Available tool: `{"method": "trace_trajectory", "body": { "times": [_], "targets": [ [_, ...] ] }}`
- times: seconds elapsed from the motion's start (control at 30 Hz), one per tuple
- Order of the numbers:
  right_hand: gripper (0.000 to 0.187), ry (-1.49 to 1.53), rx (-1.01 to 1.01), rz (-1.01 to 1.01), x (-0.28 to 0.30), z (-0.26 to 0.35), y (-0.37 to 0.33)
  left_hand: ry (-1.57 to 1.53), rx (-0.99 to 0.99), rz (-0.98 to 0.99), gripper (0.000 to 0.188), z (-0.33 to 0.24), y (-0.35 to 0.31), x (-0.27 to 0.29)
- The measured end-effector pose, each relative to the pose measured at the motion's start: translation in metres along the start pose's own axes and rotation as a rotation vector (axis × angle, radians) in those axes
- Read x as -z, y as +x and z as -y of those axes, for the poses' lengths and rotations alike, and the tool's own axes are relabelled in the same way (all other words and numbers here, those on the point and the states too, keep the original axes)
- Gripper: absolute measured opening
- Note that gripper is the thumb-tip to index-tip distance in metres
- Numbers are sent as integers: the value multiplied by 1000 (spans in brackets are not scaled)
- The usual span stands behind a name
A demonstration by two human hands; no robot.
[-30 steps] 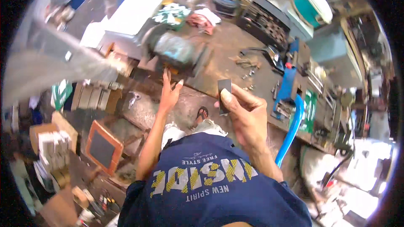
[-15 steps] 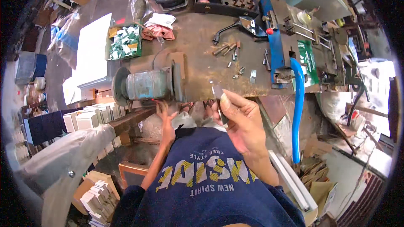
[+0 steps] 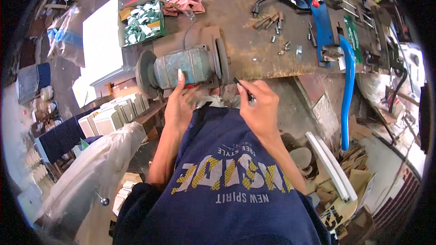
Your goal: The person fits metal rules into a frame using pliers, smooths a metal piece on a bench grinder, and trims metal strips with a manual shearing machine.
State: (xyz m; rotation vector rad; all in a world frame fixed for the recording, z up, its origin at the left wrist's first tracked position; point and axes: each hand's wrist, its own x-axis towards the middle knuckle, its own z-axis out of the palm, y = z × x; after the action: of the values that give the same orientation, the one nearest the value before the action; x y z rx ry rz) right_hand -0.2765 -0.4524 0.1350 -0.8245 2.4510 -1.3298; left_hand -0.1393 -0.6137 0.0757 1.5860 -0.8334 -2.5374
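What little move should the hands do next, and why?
Perhaps bring the small dark piece slightly closer to the right wheel of the grinder. The right hand pinches it near that wheel, with one end sticking out, while the left hand is by the motor housing. I can't tell if the wheel is spinning.

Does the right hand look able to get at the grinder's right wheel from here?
Probably yes: the right hand pinches a small dark piece close to the grinder's right wheel, and nothing else shows between them.
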Motion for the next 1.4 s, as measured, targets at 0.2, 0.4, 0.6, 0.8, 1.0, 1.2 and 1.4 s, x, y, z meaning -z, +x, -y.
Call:
{"method": "trace_trajectory", "body": {
  "times": [0.2, 0.4, 0.6, 0.8, 1.0, 1.2, 1.4],
  "targets": [
    [14, -117, 4, -31, -16, -3, -1, 76, -109, 40, 82, -2, -4, -12],
    [15, -141, 20, -50, -31, -3, -6, 131, -180, 46, 77, -2, -7, -7],
    [14, -215, 61, -33, -42, -25, -20, 883, 27, 522, 59, -19, -20, 9],
    [17, 375, -379, -430, 71, 35, -76, 1240, -73, 1042, 34, -17, -67, -107],
    [22, 958, -442, -1085, 132, 32, -178, 1093, -16, 1343, 24, 70, -115, -214],
    [27, 939, -411, -1651, 128, 12, -334, 1391, 3, 1595, 20, 232, -179, -227],
    [41, -25, -979, -1899, 59, 51, -474, 1695, 125, 1942, 10, 373, -240, -178]
  ]
}}
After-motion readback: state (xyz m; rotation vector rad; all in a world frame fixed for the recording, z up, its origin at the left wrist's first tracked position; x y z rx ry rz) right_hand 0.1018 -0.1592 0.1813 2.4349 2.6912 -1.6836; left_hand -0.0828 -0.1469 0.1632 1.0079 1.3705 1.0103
